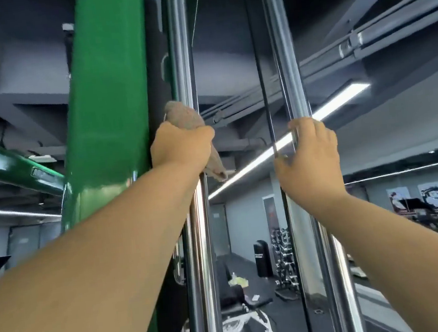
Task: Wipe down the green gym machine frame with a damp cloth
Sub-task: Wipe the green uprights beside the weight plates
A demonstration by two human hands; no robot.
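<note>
Left arm: bare; I see it stretched up and forward, forearm slanting toward the middle.
Left hand (pixel 182 145): back toward me, fingers fisted round the cloth (pixel 183 114), clamped on the left chrome rod (pixel 182 60).
Right arm: bare, raised, forearm slanting inward.
Right hand (pixel 309 155): back toward me, fingers curled round the right chrome rod (pixel 286 62), slightly lower than the left hand.

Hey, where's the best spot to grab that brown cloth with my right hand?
Release the right chrome rod, then pinch the loose tail of the cloth below the left hand, coming from the right of the left chrome rod. That end dangles free; the middle is inside the grip and the top is bunched against the rod.
</note>
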